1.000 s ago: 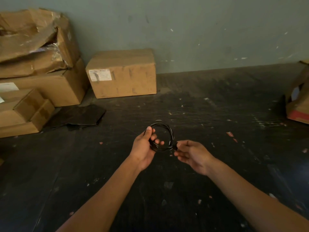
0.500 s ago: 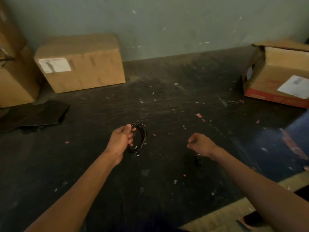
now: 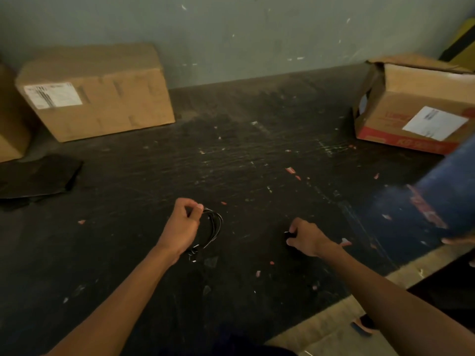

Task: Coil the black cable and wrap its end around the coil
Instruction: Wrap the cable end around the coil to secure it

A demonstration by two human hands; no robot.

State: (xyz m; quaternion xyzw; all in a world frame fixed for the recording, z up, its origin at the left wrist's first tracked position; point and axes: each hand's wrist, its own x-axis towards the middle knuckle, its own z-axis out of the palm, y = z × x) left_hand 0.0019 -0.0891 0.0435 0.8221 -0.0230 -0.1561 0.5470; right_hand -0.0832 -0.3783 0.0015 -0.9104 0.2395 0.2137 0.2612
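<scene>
left hand (image 3: 181,227): pinches the top of the coiled black cable (image 3: 213,228) between thumb and fingertips, so the loops hang edge-on just right of the palm, above the dark work surface (image 3: 231,155).
cable end: a short tail with a connector (image 3: 193,251) dangles below the left wrist; whether it is already wrapped around the loops is too small and dark to tell.
right hand (image 3: 309,238): curled low near the surface, well apart from the coil; something small and dark seems to sit under its fingers, but the grip cannot be made out.
change: a second ago both hands met at the coil, the right one pinching its lower edge; now the right has let go and moved off to the right, and the left alone carries the bundle.
meaning: the coiling looks finished or nearly so; the loops hold shape in one hand.
risk: if the tail is loose, the loops may spring open.
surroundings: cardboard box (image 3: 95,91) at back left, opened box (image 3: 416,104) at right, both far from the hands.
</scene>
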